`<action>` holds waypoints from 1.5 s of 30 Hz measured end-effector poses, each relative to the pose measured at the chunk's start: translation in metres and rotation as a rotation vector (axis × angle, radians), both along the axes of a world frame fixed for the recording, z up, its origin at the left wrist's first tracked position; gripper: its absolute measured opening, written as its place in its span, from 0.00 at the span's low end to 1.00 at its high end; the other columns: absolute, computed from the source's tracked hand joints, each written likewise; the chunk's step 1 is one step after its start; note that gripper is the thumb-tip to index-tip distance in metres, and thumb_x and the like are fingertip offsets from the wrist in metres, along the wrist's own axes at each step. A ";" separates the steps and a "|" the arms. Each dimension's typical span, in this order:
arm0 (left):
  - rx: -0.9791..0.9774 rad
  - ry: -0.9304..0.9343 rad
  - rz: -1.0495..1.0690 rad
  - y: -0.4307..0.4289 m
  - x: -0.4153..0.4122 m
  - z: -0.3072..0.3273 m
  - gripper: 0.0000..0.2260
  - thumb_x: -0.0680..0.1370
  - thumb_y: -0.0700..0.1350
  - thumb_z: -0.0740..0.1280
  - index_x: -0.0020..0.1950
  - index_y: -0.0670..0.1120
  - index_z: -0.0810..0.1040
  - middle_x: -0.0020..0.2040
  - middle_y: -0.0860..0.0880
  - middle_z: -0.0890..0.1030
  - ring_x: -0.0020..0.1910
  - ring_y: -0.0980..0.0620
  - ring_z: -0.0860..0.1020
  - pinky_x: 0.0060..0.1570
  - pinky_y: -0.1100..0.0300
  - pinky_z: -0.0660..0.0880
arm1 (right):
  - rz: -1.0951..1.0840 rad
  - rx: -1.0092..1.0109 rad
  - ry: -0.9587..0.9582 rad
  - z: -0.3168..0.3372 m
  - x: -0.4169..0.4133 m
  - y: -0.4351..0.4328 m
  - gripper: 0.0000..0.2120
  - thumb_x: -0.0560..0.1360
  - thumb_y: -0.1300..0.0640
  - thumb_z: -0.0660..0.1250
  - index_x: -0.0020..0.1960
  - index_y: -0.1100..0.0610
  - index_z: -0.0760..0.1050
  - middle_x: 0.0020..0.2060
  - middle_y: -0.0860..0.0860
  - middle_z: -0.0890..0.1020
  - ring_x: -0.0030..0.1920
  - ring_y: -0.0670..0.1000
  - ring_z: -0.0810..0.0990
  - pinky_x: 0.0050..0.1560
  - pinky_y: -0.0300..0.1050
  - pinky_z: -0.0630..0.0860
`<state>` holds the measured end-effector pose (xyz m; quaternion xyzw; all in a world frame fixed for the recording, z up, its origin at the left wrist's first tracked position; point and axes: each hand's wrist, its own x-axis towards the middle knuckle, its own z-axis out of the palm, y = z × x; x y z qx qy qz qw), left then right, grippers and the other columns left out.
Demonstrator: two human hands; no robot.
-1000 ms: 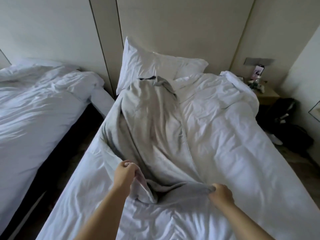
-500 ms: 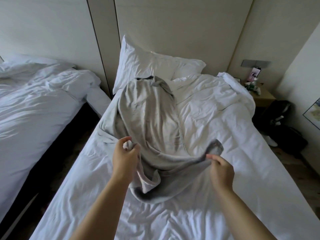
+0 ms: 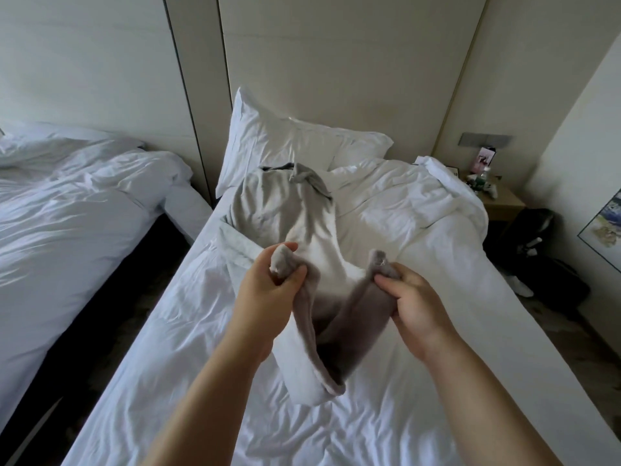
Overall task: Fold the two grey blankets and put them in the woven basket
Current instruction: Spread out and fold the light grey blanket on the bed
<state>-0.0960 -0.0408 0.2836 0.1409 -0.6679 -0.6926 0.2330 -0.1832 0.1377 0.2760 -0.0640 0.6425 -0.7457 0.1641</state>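
White rumpled bedding of the second bed (image 3: 84,213): far left, set apart from the main bed by a dark gap of floor
White fitted sheet of the main bed (image 3: 201,348): creased, spread under both forearms and under the blanket
Left hand (image 3: 268,290): raised above the sheet, fingers and thumb curled round a bunched corner of the blanket, tip of the cloth poking up past the knuckles
Soft grey blanket (image 3: 279,210): far end crumpled on the main bed just below the pillow, touching the duvet's edge; near end lifted off the sheet between the two hands, sagging in a loop below them
White plump pillow (image 3: 302,139): propped against the pale wall panel at the head of the bed, behind the blanket
Right hand (image 3: 413,304): level with the left and near it, fingers and thumb closed on the blanket's other corner
White crumpled duvet (image 3: 420,210): heaped on the bed's right half
Light wooden nightstand (image 3: 504,200): right of the bed, items on top too small to tell
Black bag (image 3: 537,230): on the floor beside the nightstand
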 end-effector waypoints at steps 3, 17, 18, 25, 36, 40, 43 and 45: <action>-0.050 0.004 0.057 0.000 -0.001 0.001 0.11 0.77 0.41 0.68 0.49 0.59 0.79 0.37 0.54 0.85 0.36 0.61 0.82 0.34 0.71 0.75 | -0.079 0.433 0.359 0.004 0.002 0.006 0.07 0.76 0.61 0.64 0.43 0.53 0.78 0.40 0.50 0.82 0.45 0.49 0.80 0.49 0.44 0.74; -0.155 -0.037 0.300 -0.018 -0.014 0.001 0.08 0.77 0.43 0.63 0.48 0.57 0.75 0.41 0.58 0.80 0.43 0.59 0.79 0.41 0.63 0.72 | -0.282 -0.701 -0.028 0.032 -0.011 0.030 0.17 0.81 0.62 0.54 0.42 0.51 0.78 0.45 0.49 0.81 0.53 0.48 0.79 0.62 0.45 0.73; -0.141 -0.034 0.297 -0.018 -0.013 0.002 0.07 0.77 0.42 0.62 0.45 0.54 0.75 0.37 0.57 0.80 0.40 0.57 0.79 0.38 0.63 0.73 | -0.251 -0.856 -0.161 0.036 -0.016 0.035 0.15 0.81 0.60 0.54 0.41 0.53 0.76 0.46 0.50 0.80 0.57 0.47 0.77 0.67 0.46 0.69; -0.069 -0.054 0.164 0.000 -0.018 0.002 0.12 0.77 0.39 0.60 0.39 0.56 0.71 0.28 0.58 0.77 0.25 0.66 0.73 0.25 0.74 0.69 | -0.198 -0.542 -0.346 0.032 -0.017 0.018 0.18 0.78 0.47 0.59 0.59 0.58 0.76 0.61 0.57 0.78 0.64 0.58 0.75 0.70 0.55 0.66; -0.379 -0.255 0.238 -0.002 -0.013 0.008 0.25 0.79 0.57 0.60 0.26 0.46 0.64 0.19 0.53 0.64 0.21 0.56 0.64 0.27 0.58 0.60 | -0.697 0.083 0.328 0.057 -0.008 0.004 0.08 0.77 0.55 0.65 0.40 0.53 0.77 0.33 0.46 0.77 0.35 0.40 0.76 0.38 0.34 0.71; -0.313 -0.235 0.191 0.014 -0.015 0.012 0.24 0.78 0.53 0.64 0.26 0.43 0.69 0.19 0.53 0.67 0.21 0.58 0.66 0.26 0.62 0.64 | -0.077 0.438 0.467 0.035 0.028 -0.052 0.07 0.73 0.59 0.70 0.52 0.57 0.81 0.48 0.48 0.84 0.50 0.45 0.81 0.53 0.36 0.75; -0.151 -0.182 0.136 0.018 -0.010 0.010 0.21 0.77 0.49 0.68 0.33 0.33 0.74 0.25 0.45 0.70 0.27 0.52 0.69 0.31 0.57 0.67 | -0.235 0.312 0.356 0.027 0.039 -0.062 0.06 0.70 0.54 0.74 0.41 0.52 0.77 0.37 0.46 0.83 0.41 0.45 0.82 0.43 0.42 0.79; -0.033 -0.154 0.108 0.017 -0.005 0.012 0.18 0.76 0.48 0.69 0.33 0.35 0.78 0.27 0.42 0.76 0.29 0.49 0.76 0.34 0.55 0.75 | -0.266 0.321 0.384 0.025 0.040 -0.064 0.06 0.71 0.52 0.73 0.39 0.53 0.78 0.33 0.45 0.81 0.36 0.42 0.80 0.37 0.37 0.75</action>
